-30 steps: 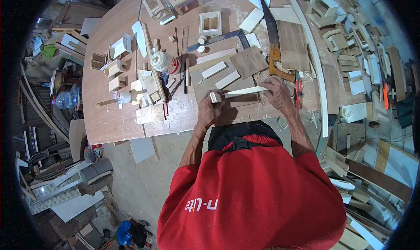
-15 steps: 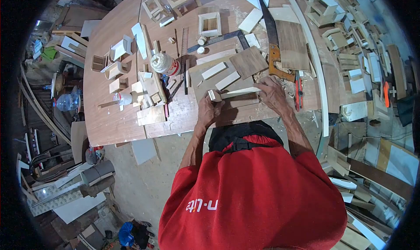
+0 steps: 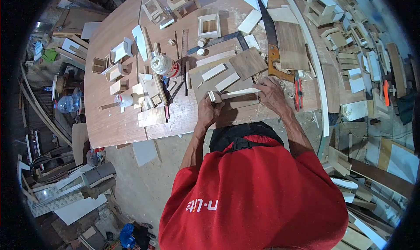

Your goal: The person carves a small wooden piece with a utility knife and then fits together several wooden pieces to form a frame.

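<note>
Near the table's front edge, my left hand [image 3: 208, 110] is closed around the left end of a small wooden assembly, at its pale block [image 3: 215, 96]. A thin pale strip [image 3: 239, 92] runs from that block to my right hand [image 3: 272, 95], whose fingers pinch the strip's right end. Just beyond my hands, two short pale wood pieces [image 3: 228, 81] lie on a flat board [image 3: 202, 82], beside a square brown panel [image 3: 248, 64].
A handsaw [image 3: 273, 53] and red pliers [image 3: 298, 92] lie to the right. A metal square [image 3: 218, 42], a white-filled jar [image 3: 165, 65] and small wooden boxes [image 3: 209, 26] are farther back. A long pale strip [image 3: 317, 66] crosses the table's right side.
</note>
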A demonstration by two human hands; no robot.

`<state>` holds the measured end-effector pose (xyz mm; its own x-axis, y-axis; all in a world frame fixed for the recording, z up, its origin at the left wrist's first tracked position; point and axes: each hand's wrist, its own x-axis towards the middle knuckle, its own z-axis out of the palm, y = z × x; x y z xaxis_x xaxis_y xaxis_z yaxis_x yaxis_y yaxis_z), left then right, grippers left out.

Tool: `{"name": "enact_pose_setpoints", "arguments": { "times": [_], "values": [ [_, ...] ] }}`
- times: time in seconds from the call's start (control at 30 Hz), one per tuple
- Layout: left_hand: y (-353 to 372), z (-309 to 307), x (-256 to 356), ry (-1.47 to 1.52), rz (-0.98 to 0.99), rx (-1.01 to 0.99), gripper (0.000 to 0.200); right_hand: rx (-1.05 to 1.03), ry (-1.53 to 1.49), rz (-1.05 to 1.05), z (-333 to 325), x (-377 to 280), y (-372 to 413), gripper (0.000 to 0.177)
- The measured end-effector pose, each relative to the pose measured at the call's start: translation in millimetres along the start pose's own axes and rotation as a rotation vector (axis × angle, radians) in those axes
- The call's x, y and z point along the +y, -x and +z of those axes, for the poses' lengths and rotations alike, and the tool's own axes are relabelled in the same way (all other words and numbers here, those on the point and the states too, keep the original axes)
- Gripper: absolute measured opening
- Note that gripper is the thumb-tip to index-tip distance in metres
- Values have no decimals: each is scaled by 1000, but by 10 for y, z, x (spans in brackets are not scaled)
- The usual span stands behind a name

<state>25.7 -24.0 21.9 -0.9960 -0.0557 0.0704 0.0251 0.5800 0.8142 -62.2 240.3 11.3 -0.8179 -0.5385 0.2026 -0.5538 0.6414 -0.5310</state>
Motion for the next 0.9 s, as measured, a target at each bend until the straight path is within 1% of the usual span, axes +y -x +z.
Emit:
{"name": "enact_pose_setpoints", "arguments": {
  "times": [0.07,0.2,0.27,0.37,0.43,0.47,0.57,0.6,0.67,0.73,0.77,0.9],
  "values": [
    [-2,-5,15,68,-54,-6,29,2,-8,3,8,6,-7,26],
    [-4,5,-30,15,-55,-14,29,-26,6,3,1,3,-14,27],
    [4,28,-97,79,-84,-19,30,-38,7,7,-21,-11,-20,28],
    [3,19,-52,117,-115,-18,29,-21,36,-9,-93,-97,-63,33],
    [0,10,-47,73,-85,-10,29,21,50,-2,-119,-166,-111,37],
    [1,11,-43,31,-55,-5,29,21,50,-2,-122,-195,-141,37],
    [12,35,-81,68,-55,14,28,-1,57,7,-39,-242,-291,37],
    [10,28,-86,67,-55,17,28,12,34,-22,34,-255,-349,35],
    [9,19,-98,27,-98,-19,27,22,11,-54,136,-268,-397,33],
    [4,19,-86,45,-99,-11,27,-51,-35,-80,139,-332,-446,29],
    [6,24,-80,63,-98,-7,27,-54,-35,-81,148,-332,-433,29],
    [20,27,-54,50,-75,24,27,-120,5,-38,123,-321,-308,29]
  ]
}}
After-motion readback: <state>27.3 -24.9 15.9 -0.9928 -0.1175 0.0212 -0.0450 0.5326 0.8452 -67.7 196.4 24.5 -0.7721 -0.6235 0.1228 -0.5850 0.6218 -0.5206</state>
